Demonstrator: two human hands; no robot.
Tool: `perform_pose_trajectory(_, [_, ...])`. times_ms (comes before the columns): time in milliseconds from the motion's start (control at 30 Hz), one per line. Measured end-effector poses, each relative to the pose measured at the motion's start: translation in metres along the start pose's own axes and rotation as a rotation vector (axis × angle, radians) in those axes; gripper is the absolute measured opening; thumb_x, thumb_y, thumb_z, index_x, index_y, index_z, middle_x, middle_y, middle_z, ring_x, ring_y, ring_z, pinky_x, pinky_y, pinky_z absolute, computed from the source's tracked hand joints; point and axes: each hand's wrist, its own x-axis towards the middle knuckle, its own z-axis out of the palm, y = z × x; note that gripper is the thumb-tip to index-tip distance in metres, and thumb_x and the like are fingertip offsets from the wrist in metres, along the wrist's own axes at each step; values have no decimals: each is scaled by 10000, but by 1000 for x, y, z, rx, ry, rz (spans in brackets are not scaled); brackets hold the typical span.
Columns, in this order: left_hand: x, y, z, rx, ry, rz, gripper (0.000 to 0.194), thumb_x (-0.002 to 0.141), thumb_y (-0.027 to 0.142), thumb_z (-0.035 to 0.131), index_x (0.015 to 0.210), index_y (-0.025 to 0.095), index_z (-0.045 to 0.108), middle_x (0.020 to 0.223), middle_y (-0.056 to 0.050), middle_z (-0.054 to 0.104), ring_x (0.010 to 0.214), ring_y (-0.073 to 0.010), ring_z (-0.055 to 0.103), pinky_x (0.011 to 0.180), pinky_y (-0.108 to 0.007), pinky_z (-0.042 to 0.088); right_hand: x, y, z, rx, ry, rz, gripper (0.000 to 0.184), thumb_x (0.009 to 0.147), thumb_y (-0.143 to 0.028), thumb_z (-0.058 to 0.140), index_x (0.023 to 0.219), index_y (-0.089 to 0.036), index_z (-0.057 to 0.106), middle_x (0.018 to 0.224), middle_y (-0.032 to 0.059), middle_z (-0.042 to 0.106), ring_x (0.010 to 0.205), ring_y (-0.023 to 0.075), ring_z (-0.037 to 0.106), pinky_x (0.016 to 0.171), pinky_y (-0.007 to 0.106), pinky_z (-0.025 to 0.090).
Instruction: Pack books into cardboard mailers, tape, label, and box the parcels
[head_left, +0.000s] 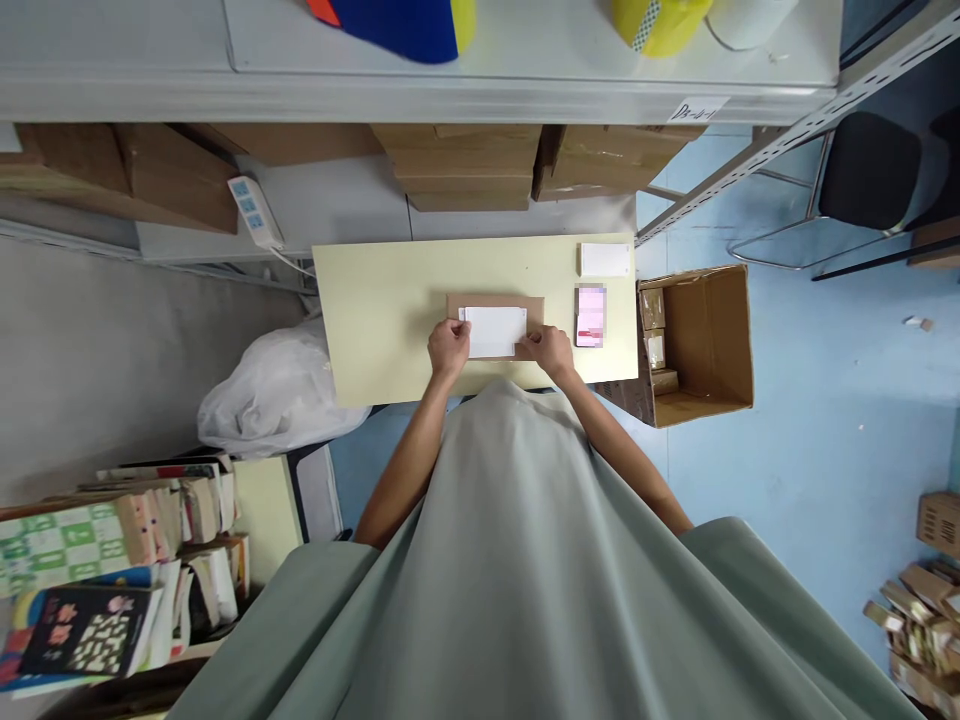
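Pale yellow table (pixel 382 320) before a shelf edge (pixel 525 98) labelled roughly "D3-4-1". Left hand (pixel 450 347) and right hand (pixel 550 349) each pinch a side of the white label (pixel 496 331), fingers together, over a brown cardboard piece (pixel 491 301) mid-table.

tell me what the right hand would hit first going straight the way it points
Most likely the white sheet: the right hand points inward and seems to touch the sheet's edge, though depth is unclear.
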Motion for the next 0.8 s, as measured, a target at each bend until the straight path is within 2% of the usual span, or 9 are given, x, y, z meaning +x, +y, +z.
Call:
perform_pose_trajectory(133, [2,-1,-1,-2,-3,-10,209,989,361,666,954,197,791,1045,-118,834,999,-288,737,904,-368,517,19,-5,-7,-15,-2,2,123,956,-273,788,842,-228,786,999,127,835,971,309,768,847,375,557])
perform_pose_trajectory(333, [5,-3,0,-5,-19,-32,215,993,372,663,964,199,786,1050,-110,831,988,-272,733,892,-356,508,56,-22,-17,45,80,-23,120,997,-296,727,949,-210,796,1058,147,829,943,307,749,844,387,576])
perform_pose_trajectory(467, [6,-4,0,-4,-32,-45,236,999,387,656,996,198,797,1056,-106,826,975,-265,739,893,-352,511,46,-23,-10,1,100,-43,145,1024,-290,684,953,-225,792,1039,134,833,951,302,746,868,388,575])
perform_pose_trajectory(633, [6,-6,0,-3,-48,-33,263,1012,394,639,1023,189,803,1054,-111,828,966,-265,741,899,-357,514,18,-19,8,-87,-37,-90,117,1001,-257,737,905,-230,798,1016,126,831,967,295,759,876,373,563])
perform_pose_trajectory(733, [6,-6,0,-9,-53,-32,262,1018,393,646,1038,186,806,1064,-111,829,963,-260,745,886,-347,514,22,-26,8,-95,-98,-110,86,979,-250,773,903,-226,805,1017,114,830,966,275,758,879,350,565])
perform_pose_trajectory(800, [6,-6,0,0,-49,-34,256,1024,391,648,1035,189,804,1060,-102,830,961,-253,747,886,-339,513,33,-35,3,-79,-87,-96,86,989,-263,757,930,-226,809,1045,100,828,963,257,753,880,335,566])
